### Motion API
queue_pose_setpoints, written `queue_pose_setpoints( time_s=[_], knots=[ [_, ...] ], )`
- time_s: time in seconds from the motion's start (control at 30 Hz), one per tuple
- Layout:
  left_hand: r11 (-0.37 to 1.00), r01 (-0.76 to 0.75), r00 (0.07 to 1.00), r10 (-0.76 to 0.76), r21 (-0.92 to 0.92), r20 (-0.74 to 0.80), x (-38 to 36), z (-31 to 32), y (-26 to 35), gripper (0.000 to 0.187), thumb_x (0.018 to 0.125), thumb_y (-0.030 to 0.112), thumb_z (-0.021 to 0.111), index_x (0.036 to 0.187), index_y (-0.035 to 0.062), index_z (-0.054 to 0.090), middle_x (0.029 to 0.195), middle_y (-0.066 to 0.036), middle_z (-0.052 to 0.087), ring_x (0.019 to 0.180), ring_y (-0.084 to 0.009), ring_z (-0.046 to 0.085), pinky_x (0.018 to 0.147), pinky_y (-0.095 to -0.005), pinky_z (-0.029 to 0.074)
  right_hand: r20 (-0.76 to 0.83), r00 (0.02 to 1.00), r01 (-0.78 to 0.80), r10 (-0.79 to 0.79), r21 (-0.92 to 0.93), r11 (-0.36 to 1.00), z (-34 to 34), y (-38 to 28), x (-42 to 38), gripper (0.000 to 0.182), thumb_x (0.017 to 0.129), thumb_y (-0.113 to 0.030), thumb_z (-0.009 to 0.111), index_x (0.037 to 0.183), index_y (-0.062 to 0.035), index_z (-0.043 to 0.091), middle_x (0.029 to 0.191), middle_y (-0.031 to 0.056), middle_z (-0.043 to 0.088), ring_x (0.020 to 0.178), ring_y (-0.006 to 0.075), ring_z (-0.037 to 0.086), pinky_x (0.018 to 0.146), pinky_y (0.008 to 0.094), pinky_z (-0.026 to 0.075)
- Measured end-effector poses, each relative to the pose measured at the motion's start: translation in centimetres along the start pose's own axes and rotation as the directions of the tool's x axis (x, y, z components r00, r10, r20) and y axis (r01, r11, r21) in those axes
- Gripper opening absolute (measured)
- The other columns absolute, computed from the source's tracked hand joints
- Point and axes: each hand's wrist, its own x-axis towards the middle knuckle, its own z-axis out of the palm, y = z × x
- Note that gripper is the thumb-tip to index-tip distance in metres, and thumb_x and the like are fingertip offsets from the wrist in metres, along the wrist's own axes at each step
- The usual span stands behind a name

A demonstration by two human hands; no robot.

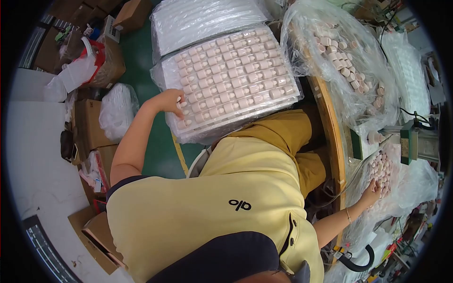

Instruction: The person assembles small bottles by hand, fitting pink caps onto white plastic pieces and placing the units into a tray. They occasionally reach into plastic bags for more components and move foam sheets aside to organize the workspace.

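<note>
My left hand (171,102) is at the near-left edge of a clear plastic tray (295,95), its fingers curled around a small pale pink piece in the tray's end row. Rows of pale pink cylindrical caps (219,68), each with a narrower tip, lie on their sides in the tray. Far to the right, my right hand (372,192) reaches into a heap of small pale pink parts (381,170) on plastic film. Its fingertips are bent together at the heap's edge; whatever is between them is hidden.
The tray stack rests beside my lap, with a plastic-wrapped stack (207,21) behind it. A wooden-edged workbench (330,127) carries bagged pink cups (347,63) and a green bench device (408,143). Cardboard boxes (89,125) and a white plastic bag (118,111) stand at left.
</note>
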Motion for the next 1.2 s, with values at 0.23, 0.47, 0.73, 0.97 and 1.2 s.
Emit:
queue_pose_setpoints(
  time_s=[0.23, 0.47, 0.73, 0.97, 1.2],
  knots=[
    [0.999, 0.035, 0.844, -0.035, -0.009, -0.535, 1.2, 2.6, -0.1, 0.025, 0.083, 0.026, 0.061, 0.088, 0.0028, 0.052, 0.089, -0.017, 0.057, 0.086, -0.0328, 0.054, 0.076, -0.0385, 0.043, 0.054, 0.993, 0.118, -0.105, -0.386, 0.915, 2.7, 2.1, 1.5, 0.037, 0.081, -0.035, 0.066, 0.108, -0.0108, 0.062, 0.086, 0.0142, 0.067, 0.083, 0.0265, 0.064, 0.073, 0.0377, 0.048],
    [1.0, 0.004, 0.419, -0.023, -0.023, -0.907, 4.5, 6.3, -4.1, 0.02, 0.087, 0.02, 0.055, 0.095, 0.0026, 0.052, 0.093, -0.017, 0.052, 0.09, -0.0323, 0.05, 0.079, -0.0415, 0.04, 0.169, 0.982, -0.041, 0.078, -0.209, 0.977, 1.5, 2.0, 2.7, 0.031, 0.081, -0.035, 0.065, 0.089, -0.0056, 0.062, 0.079, 0.0107, 0.067, 0.071, 0.0243, 0.064, 0.065, 0.0354, 0.048],
    [0.953, -0.299, 0.333, 0.158, 0.055, -0.93, 8.4, -1.3, 11.9, 0.024, 0.08, 0.011, 0.066, 0.099, 0.0019, 0.056, 0.099, -0.013, 0.055, 0.094, -0.0274, 0.053, 0.08, -0.0352, 0.043, 0.058, 0.989, -0.126, 0.136, -0.144, 0.982, 1.7, -0.8, 1.2, 0.025, 0.08, -0.023, 0.065, 0.096, -0.006, 0.058, 0.078, 0.01, 0.064, 0.069, 0.0231, 0.064, 0.065, 0.0344, 0.048],
    [0.578, -0.791, 0.381, 0.723, 0.202, -0.577, 20.3, -6.9, 34.5, 0.025, 0.077, -0.002, 0.061, 0.102, 0.0038, 0.059, 0.103, -0.014, 0.058, 0.1, -0.0315, 0.055, 0.086, -0.039, 0.044, -0.141, 0.975, -0.075, 0.171, 0.513, 0.855, 0.1, -2.6, -1.9, 0.036, 0.082, -0.011, 0.069, 0.11, -0.0012, 0.049, 0.092, 0.0051, 0.054, 0.079, 0.0113, 0.059, 0.063, 0.0229, 0.045],
    [0.811, -0.342, 0.772, 0.531, 0.475, -0.349, 27.9, -10.0, 37.2, 0.036, 0.063, 0.023, 0.076, 0.09, 0.0015, 0.064, 0.086, -0.017, 0.065, 0.085, -0.0355, 0.062, 0.076, -0.0434, 0.048, 0.032, 0.943, -0.249, 0.33, 0.725, 0.642, -1.8, -7.5, -7.0, 0.025, 0.082, 0.0, 0.066, 0.106, 0.0015, 0.06, 0.096, 0.0044, 0.06, 0.085, 0.0091, 0.057, 0.072, 0.0198, 0.048]
  ],
)
